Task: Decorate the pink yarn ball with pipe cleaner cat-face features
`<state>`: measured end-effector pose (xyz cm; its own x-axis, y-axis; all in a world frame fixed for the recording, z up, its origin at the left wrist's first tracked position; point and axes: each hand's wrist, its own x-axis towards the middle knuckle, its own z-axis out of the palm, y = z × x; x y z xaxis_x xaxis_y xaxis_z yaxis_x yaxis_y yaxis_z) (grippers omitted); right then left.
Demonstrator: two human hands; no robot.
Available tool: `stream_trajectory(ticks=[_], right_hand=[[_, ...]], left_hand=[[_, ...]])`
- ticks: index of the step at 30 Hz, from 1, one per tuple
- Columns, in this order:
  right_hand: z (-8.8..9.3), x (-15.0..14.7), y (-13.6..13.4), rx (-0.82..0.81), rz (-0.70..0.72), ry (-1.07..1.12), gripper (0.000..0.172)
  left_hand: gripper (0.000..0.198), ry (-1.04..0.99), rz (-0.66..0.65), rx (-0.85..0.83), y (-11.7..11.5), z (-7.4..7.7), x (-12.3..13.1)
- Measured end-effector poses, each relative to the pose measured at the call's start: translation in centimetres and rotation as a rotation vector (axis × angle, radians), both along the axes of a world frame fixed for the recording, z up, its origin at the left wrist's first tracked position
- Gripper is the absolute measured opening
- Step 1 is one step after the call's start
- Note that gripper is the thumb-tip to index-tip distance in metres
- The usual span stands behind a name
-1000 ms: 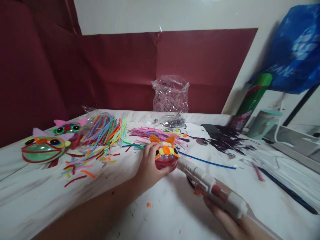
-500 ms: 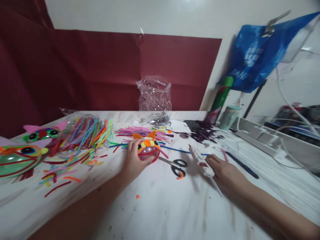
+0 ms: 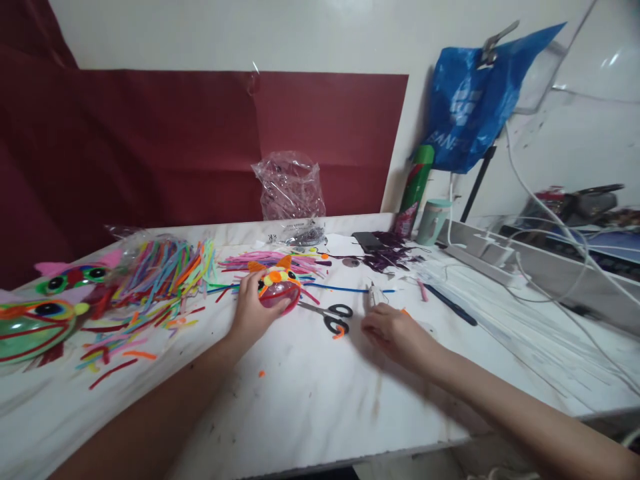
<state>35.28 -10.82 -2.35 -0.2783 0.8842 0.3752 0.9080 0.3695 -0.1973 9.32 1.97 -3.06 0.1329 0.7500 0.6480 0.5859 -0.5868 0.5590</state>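
Note:
My left hand [image 3: 250, 313] is wrapped round a clear pink balloon-like ball [image 3: 275, 293], which has orange ears and a yellow and orange face. My right hand [image 3: 385, 327] has its fingers curled together over the table. Just beyond its fingertips shows the white front of a glue gun [image 3: 375, 294]; the rest of it is hidden behind the hand, and I cannot make out what the fingers hold. Black-handled scissors [image 3: 333, 313] lie between my hands. Behind them, a blue pipe cleaner [image 3: 340, 289] stretches across the table.
Two decorated animal faces [image 3: 35, 327] stand at the far left, beside a heap of coloured pipe cleaners [image 3: 160, 267]. A clear plastic bag [image 3: 293, 190] stands at the back. Right of my right hand are a black stick [image 3: 450, 305], a mint cup [image 3: 433, 220] and a power strip [image 3: 483, 263].
The view has swung right. My right hand has shifted left over the glue gun, now mostly hidden behind it. My left hand still holds the pink ball.

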Motion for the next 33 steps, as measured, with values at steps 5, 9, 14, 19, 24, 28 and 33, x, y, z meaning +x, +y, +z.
stream_trajectory(ticks=[5, 9, 14, 19, 24, 28, 33], right_hand=[[-1.4, -3.1, 2.4, -0.054, -0.03, 0.007, 0.011], [-1.4, -2.8, 3.0, -0.117, 0.046, 0.055, 0.018], [-0.1, -3.0, 3.1, -0.203, -0.027, 0.213, 0.018], [0.6, -3.3, 3.5, -0.249, -0.071, 0.271, 0.015], [-1.0, -3.5, 3.6, -0.261, -0.093, 0.324, 0.012], [-2.0, -4.0, 3.6, -0.241, -0.104, 0.434, 0.009], [-1.4, -5.4, 4.4, -0.312, -0.071, 0.663, 0.021]], left_hand=[[0.061, 0.084, -0.004, -0.012, -0.6, 1.0, -0.3], [0.06, 0.146, -0.016, -0.013, -0.7, 1.0, -1.3], [0.061, 0.112, -0.035, 0.073, -0.3, -0.5, -2.4], [0.063, 0.084, -0.059, 0.102, -0.1, -1.2, -3.1], [0.064, 0.072, -0.066, 0.108, -0.1, -1.1, -3.3], [0.064, 0.083, -0.087, 0.151, -0.3, -1.2, -3.1], [0.065, 0.076, -0.069, 0.161, -0.6, -1.3, -2.9]])
